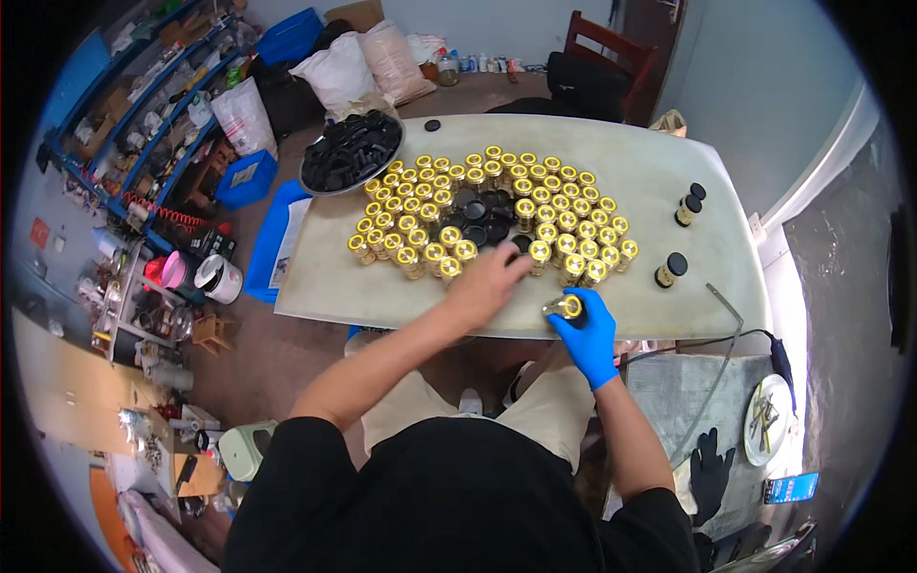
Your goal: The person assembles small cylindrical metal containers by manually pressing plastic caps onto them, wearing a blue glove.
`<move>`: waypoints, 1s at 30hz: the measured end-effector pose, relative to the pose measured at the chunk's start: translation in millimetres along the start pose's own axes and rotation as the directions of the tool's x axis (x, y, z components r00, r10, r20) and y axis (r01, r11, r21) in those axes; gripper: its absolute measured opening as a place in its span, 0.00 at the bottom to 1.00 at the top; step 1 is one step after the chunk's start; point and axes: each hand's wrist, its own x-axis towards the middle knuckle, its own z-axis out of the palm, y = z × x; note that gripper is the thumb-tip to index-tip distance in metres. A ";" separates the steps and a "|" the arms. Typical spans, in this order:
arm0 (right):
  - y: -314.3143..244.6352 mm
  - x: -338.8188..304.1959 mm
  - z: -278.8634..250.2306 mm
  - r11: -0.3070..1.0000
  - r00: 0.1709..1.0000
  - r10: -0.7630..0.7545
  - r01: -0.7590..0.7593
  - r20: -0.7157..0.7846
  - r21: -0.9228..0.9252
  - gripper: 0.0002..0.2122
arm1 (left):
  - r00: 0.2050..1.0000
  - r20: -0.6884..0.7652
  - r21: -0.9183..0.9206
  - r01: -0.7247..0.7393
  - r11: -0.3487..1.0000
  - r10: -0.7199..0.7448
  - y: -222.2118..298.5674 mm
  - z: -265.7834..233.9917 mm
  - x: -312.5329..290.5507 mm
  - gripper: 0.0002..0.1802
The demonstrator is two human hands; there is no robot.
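My bare left hand (485, 285) reaches over the near edge of a pile of round black caps (485, 218). Its blurred fingertips are beside a black cap (522, 243), and I cannot tell whether they grip it. My right hand (587, 334), in a blue glove, is closed around a small gold-topped cylinder (564, 307) near the table's front edge. Many upright gold-topped cylinders (571, 267) stand around the pile on both sides and behind it. To the right, a few capped cylinders (671, 270) have black tops.
A metal bowl (330, 192) heaped with black caps stands at the table's (373, 296) far left. One loose cap (432, 125) lies behind. A bent metal rod (726, 304) crosses the right corner; a side table below holds a black glove (711, 476) and a white plate (778, 435).
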 end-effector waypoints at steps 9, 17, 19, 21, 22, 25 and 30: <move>21.2 -8.1 -3.9 0.781 0.940 0.281 -0.341 0.194 0.523 0.24 | 0.998 -0.028 -0.076 0.063 0.995 -0.065 28.6 14.2 -49.1 0.17; 4.7 -0.7 7.2 0.741 0.920 0.238 -0.380 0.312 0.554 0.22 | 0.909 0.190 -0.871 0.331 0.364 -0.372 20.4 16.5 -63.7 0.28; 0.6 -2.2 9.9 0.725 0.919 0.248 -0.386 0.307 0.571 0.22 | 0.886 0.256 -0.887 0.375 0.270 -0.387 25.7 15.7 -59.6 0.27; -1.7 -3.5 8.5 0.709 0.923 0.236 -0.378 0.304 0.595 0.22 | 0.862 0.308 -0.893 0.408 0.191 -0.404 26.4 18.8 -55.6 0.26; -2.4 -4.1 7.5 0.716 0.922 0.236 -0.378 0.306 0.587 0.22 | 0.866 0.315 -0.891 0.411 0.193 -0.388 26.0 20.6 -54.2 0.26; -2.1 -6.5 6.8 0.712 0.918 0.241 -0.388 0.316 0.585 0.22 | 0.873 0.317 -0.893 0.407 0.195 -0.370 30.7 23.8 -52.8 0.26; -5.1 -8.6 5.0 0.716 0.919 0.246 -0.387 0.309 0.581 0.22 | 0.866 0.336 -0.902 0.409 0.140 -0.370 33.8 28.7 -52.4 0.25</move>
